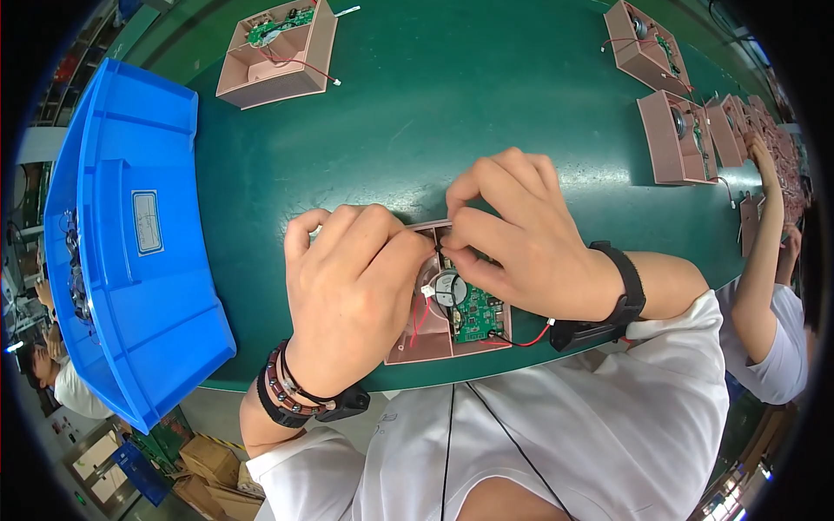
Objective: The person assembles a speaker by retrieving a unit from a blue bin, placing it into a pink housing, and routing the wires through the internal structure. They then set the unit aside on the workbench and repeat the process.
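Here, both hands meet over an open pink plastic casing (432, 334) with a green circuit board (477, 318) inside, lying at the near edge of the green tabletop (452, 104). The left hand (352, 291) curls clenched on its upper rim; the right hand (512, 230) pinches something small, too hidden to identify. A blue plastic bin (130, 234) sits at nine o'clock.

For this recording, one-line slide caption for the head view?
Both hands, left hand and right hand, work inside a pink plastic housing holding a green circuit board on a green table.

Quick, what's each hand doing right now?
Left hand: curled shut, gripping the pink case.
Right hand: fingers pinched shut at the case's top edge; what they pinch is hidden.
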Motion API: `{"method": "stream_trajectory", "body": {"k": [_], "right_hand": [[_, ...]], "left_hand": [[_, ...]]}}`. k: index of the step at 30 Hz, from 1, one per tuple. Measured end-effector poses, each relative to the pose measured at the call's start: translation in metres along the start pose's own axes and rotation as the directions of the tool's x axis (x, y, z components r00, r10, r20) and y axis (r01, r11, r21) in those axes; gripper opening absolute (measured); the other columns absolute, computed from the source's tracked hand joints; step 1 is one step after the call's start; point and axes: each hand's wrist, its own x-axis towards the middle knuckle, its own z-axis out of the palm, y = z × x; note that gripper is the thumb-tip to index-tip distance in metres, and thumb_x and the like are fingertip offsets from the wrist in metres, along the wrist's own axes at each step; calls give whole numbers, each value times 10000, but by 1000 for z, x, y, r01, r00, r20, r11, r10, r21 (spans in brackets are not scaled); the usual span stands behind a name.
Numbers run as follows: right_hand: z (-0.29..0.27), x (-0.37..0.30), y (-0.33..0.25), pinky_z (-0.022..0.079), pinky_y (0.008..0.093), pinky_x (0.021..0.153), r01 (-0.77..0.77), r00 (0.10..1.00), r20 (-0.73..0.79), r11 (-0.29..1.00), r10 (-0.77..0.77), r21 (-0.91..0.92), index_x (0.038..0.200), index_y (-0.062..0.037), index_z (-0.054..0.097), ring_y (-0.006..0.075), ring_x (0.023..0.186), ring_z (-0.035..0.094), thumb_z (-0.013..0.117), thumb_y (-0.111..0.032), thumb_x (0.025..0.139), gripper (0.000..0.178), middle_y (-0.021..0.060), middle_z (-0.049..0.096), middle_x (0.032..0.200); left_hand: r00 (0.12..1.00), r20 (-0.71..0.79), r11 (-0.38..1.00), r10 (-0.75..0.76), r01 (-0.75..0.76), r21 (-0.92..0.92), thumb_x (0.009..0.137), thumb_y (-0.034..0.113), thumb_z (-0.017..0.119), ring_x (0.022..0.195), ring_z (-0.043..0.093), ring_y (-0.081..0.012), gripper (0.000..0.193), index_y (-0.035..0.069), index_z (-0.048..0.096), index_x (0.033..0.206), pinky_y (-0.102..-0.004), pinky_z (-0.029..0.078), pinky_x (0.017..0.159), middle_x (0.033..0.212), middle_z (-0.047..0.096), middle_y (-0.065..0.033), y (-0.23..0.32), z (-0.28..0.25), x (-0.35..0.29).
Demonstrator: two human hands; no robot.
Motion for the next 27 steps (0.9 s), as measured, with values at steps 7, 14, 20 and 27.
{"method": "stream_trajectory", "body": {"k": [7, 14, 20, 27], "right_hand": [[-8, 6, 6, 337, 348, 794, -73, 985, 162, 995, 60, 73, 728, -113, 562, 245, 984, 456, 728, -30, 652, 201, 32, 527, 1041], [-29, -13, -29, 413, 391, 763, 185, 981, 82, 979, -178, -85, 794, -135, 574, 208, 870, 526, 691, -144, 714, 142, 13, 564, 975], [-7, -36, -39, 423, 302, 683, 468, 876, 219, 866, -429, -178, 832, -121, 567, 139, 764, 520, 629, -215, 715, 163, -1, 546, 880], [-9, -36, -36, 403, 273, 653, 468, 872, 249, 867, -422, -169, 818, -119, 545, 129, 725, 496, 607, -185, 717, 136, -5, 498, 813]], "left_hand": [[991, 128, 983, 25, -48, 176, 703, 98, 707, 746, 548, -189, 142, 120, 575, 750, -353, 386, 760, 744, 488, -7, 5, -9, 15], [978, -78, 976, -194, 184, -120, 716, 72, 721, 734, 567, -228, 143, 94, 621, 816, -351, 416, 648, 823, 575, -35, -17, -27, 8], [1000, -11, 999, -29, 29, -20, 742, 73, 715, 724, 573, -232, 103, 87, 650, 820, -355, 421, 635, 809, 606, -27, -25, -31, 3], [999, 38, 999, 37, -36, -33, 753, 76, 716, 724, 577, -225, 95, 84, 667, 835, -350, 428, 639, 785, 618, -8, -23, -23, 1]]}}
